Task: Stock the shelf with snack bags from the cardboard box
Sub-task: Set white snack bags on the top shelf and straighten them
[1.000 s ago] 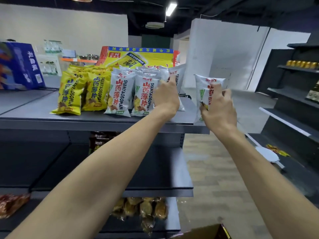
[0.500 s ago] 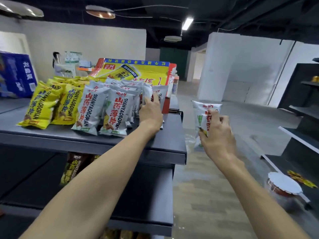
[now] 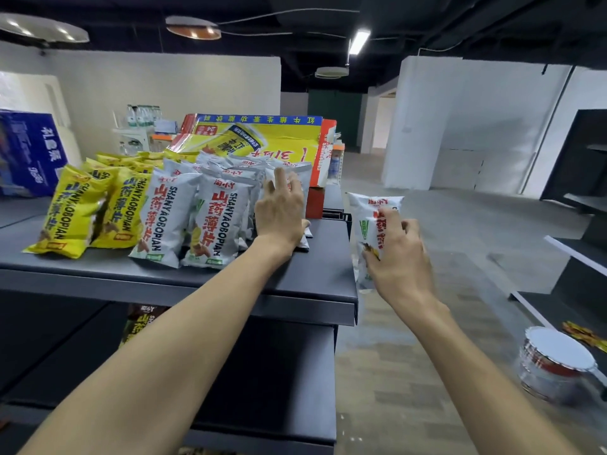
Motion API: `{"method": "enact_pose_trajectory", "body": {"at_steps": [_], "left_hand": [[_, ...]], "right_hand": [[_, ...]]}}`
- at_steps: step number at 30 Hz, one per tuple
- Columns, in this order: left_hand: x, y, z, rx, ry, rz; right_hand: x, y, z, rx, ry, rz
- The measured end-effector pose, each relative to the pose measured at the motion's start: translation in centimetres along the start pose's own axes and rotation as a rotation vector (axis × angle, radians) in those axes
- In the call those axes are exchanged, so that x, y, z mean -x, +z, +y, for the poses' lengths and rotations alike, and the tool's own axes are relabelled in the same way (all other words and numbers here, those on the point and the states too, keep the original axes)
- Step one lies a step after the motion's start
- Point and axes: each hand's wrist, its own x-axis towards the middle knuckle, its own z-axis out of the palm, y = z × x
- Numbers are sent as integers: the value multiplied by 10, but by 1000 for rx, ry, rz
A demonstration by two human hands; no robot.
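On the dark top shelf (image 3: 315, 277) stand rows of white snack bags (image 3: 216, 218) and, left of them, yellow snack bags (image 3: 75, 208). My left hand (image 3: 279, 215) rests with straight fingers against the rightmost white bags on the shelf. My right hand (image 3: 397, 261) grips one white snack bag (image 3: 371, 215) upright in the air, just past the shelf's right end. The cardboard box is out of view.
A yellow carton (image 3: 262, 139) stands behind the bags and a blue box (image 3: 29, 152) sits at the far left. Brown bags (image 3: 141, 323) show on a lower shelf. A foil-lidded tub (image 3: 555, 359) lies on the low shelf at right.
The view has dropped and drawn closer to the shelf. My left hand stays against the white bags. My right hand with its bag has sunk a little beside the shelf's end.
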Motion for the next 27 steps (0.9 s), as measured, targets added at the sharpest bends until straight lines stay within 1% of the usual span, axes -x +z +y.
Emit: {"method": "enact_pose_trajectory", "body": {"at_steps": [5,7,10,12,14,17,20,24,27], "left_hand": [[-6,-18,-16,170,50,-55],[-15,-31,-30,195,94,-66],[-28,-53,-57,233,152,-7],[-34,-68,-78,248,146,63],[-37,-79,-100,225,138,96],[-33,-80,-130,201,155,60],[-23,-75,-151,213,183,23],[-9,-66,-163,276,233,-22],[0,-63,-167,290,254,-18]], "right_hand": [[-6,5,-34,83,-31,69],[-11,7,-55,115,-47,108],[-23,13,-92,88,-75,174],[-30,25,-115,14,-78,184],[-29,44,-133,-62,-58,167],[-24,74,-152,-88,-42,153],[-23,90,-161,-32,-7,158],[-9,103,-156,82,20,40],[-4,104,-156,97,32,24]]}}
